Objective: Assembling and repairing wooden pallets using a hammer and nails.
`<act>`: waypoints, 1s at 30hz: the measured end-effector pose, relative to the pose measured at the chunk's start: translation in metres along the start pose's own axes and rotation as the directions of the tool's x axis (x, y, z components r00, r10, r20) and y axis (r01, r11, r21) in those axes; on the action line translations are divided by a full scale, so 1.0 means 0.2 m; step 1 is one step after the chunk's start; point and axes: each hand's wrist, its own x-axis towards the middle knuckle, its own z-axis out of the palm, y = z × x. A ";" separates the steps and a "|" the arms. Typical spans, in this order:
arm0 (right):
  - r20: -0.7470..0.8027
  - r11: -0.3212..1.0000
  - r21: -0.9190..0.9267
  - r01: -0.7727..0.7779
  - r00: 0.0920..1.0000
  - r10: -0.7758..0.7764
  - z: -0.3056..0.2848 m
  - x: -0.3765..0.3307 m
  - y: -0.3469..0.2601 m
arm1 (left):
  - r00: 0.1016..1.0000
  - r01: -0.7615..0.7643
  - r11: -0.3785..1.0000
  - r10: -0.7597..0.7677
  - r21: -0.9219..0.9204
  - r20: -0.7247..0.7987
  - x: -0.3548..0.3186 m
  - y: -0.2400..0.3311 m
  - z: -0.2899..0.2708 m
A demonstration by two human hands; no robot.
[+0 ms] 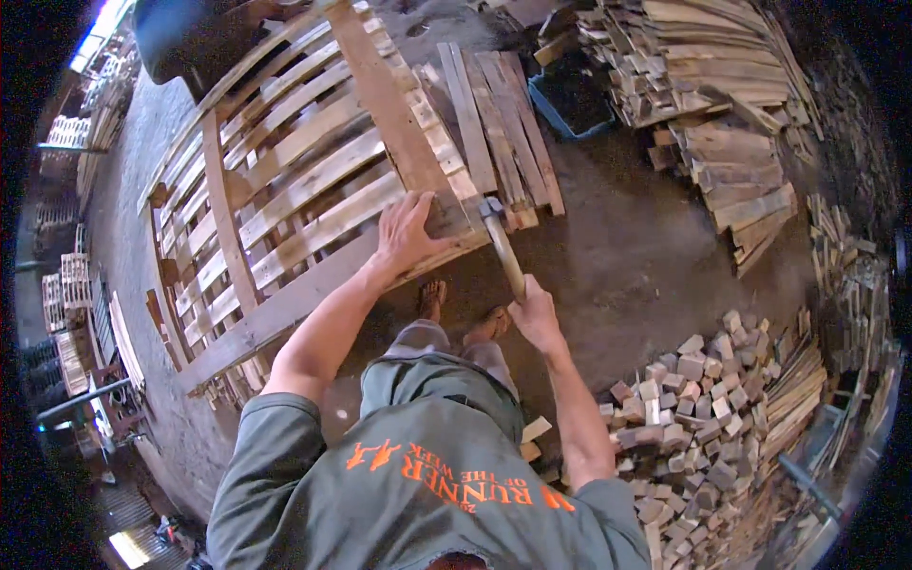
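Note:
A wooden pallet (pixel 328 157) of pale slats and wider cross boards lies in front of me, to the left. My left hand (pixel 408 233) rests on its near right corner, fingers stretched over the boards where the wide brown board (pixel 385 95) meets the near edge board. Closed round a wooden handle, my right hand (pixel 537 313) holds a hammer (pixel 507 255). The hammer's metal head is at or just above the pallet's right corner; I cannot tell whether it touches the wood. No nail can be made out.
Loose planks (pixel 499 123) lie beyond the pallet's right side, near a blue-rimmed crate (pixel 570 109). Stacked boards (pixel 731 152) stand at the far right. A heap of wooden blocks (pixel 698 408) covers the floor at my near right. A dark blurred shape (pixel 190 43) overhangs the far left.

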 end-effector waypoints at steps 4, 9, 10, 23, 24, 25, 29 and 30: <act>0.069 0.997 -0.057 -0.045 0.996 0.049 0.04 -0.04 -0.03 | 1.000 0.001 1.000 -0.002 -0.011 -0.024 -0.02 0.03 0.00; 0.149 0.983 -0.091 -0.160 0.974 0.172 0.01 -0.06 -0.03 | 1.000 0.016 0.999 -0.016 -0.030 -0.019 -0.04 0.04 0.03; 0.147 0.986 -0.048 -0.159 0.975 0.165 0.02 -0.06 -0.02 | 1.000 0.010 0.999 -0.010 -0.040 -0.011 -0.04 0.04 0.03; 0.009 0.991 0.037 0.127 0.992 -0.127 -0.28 0.00 -0.63 | 0.771 0.401 0.795 -0.561 -0.455 -0.301 -0.02 -0.10 0.07; -0.054 0.987 0.045 0.152 0.987 -0.149 -0.32 -0.01 -0.67 | 0.758 0.412 0.785 -0.577 -0.462 -0.304 -0.03 -0.11 0.09; -0.127 0.983 0.049 0.175 0.978 -0.167 -0.37 -0.02 -0.73 | 0.746 0.372 0.808 -0.553 -0.457 -0.371 -0.03 -0.11 0.10; -0.307 0.762 0.444 0.470 0.879 -0.364 -0.44 -0.03 -0.98 | 0.742 0.342 0.824 -0.532 -0.452 -0.408 -0.03 -0.13 0.13; -0.298 0.669 0.624 0.405 0.914 -0.276 -0.38 -0.05 -0.85 | 0.742 0.343 0.826 -0.530 -0.448 -0.411 -0.02 -0.12 0.13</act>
